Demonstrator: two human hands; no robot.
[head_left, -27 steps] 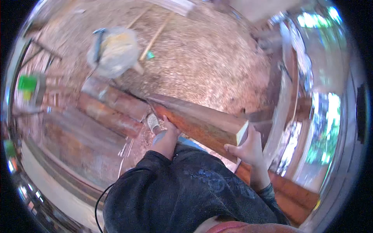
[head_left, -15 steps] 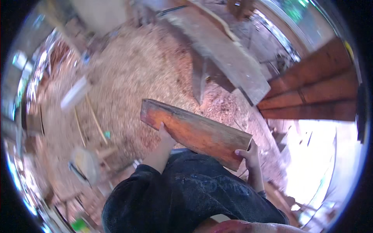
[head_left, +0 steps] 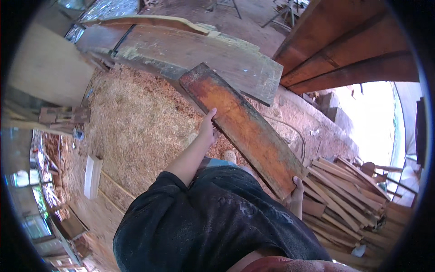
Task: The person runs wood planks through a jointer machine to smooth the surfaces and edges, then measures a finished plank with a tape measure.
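A thick wooden plank (head_left: pixel 247 129), weathered orange-brown with dark rough edges, is held slantwise in front of my body. Its far end points up and left, overlapping the near side of the workbench in this view. My left hand (head_left: pixel 208 124) is closed on the plank's left edge, thumb on the upper face and the other fingers hidden beneath. At the near right end, my right hand (head_left: pixel 296 192) grips the plank, its thumb against the corner. Most of that hand's fingers are hidden.
A long wooden workbench (head_left: pixel 149 45) stands ahead, a curved wooden strip (head_left: pixel 154 20) along its far side. Large reddish boards (head_left: pixel 349 50) rise at the right. Stacked wood strips (head_left: pixel 344 195) lie at lower right. Wood shavings (head_left: pixel 131 113) cover the floor; a pale block (head_left: pixel 93 177) sits left.
My body has turned to the right, bringing the stacked strips into view. The plank, still in both hands, now slants more steeply, its far end raised nearer the workbench.
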